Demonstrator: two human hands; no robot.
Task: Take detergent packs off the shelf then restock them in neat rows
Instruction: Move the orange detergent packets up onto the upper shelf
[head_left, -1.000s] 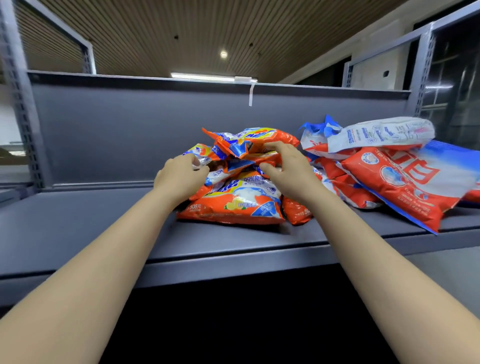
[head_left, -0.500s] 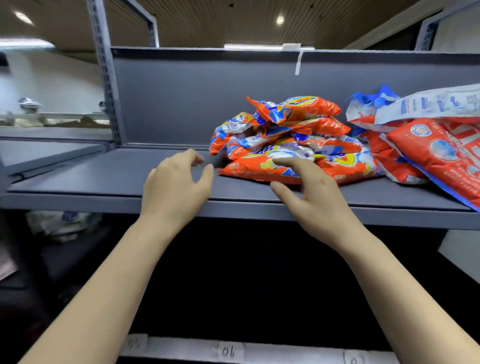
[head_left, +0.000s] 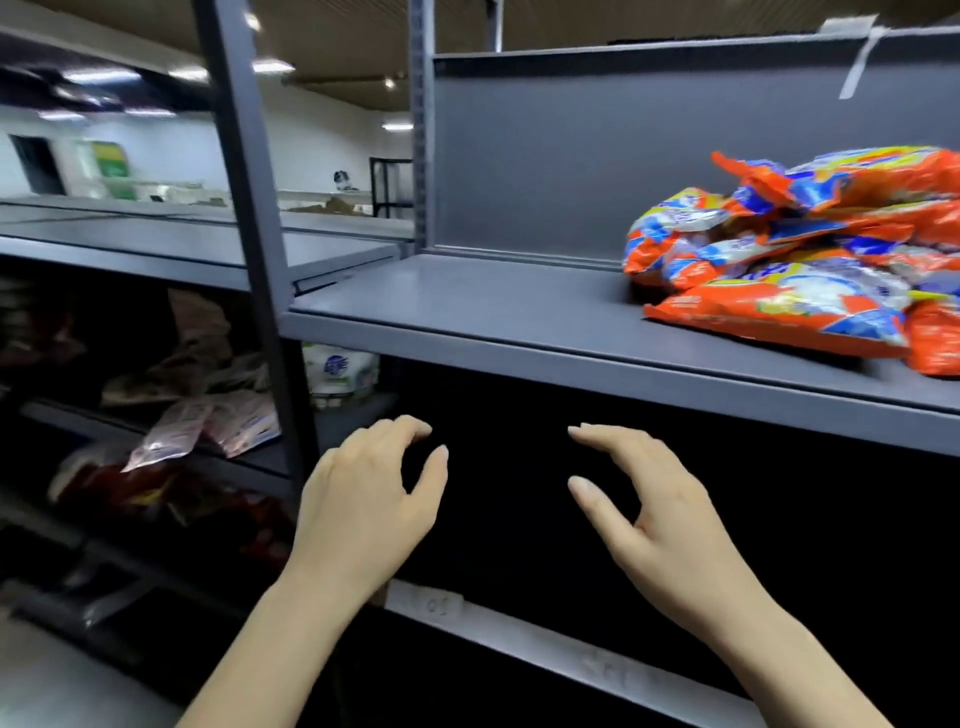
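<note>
A loose heap of orange detergent packs (head_left: 795, 265) lies on the grey shelf (head_left: 519, 306) at the upper right, partly cut off by the frame edge. Below the shelf's front lip, in front of the dark bay underneath, my left hand (head_left: 363, 499) hangs with loosely curved fingers and holds nothing. My right hand (head_left: 644, 499) is level with it to the right, fingers and thumb spread apart, also holding nothing. Both hands are well down and left of the heap, touching no pack.
A grey upright post (head_left: 249, 208) divides this bay from the one on the left. Lower left shelves hold pinkish packets (head_left: 208, 426) and a white pack (head_left: 340, 371). A lower shelf edge with white labels (head_left: 431, 605) runs under my hands.
Both hands have let go of the packs and dropped from the shelf to below its front edge. The view has swung left and down, so the heap sits far right.
</note>
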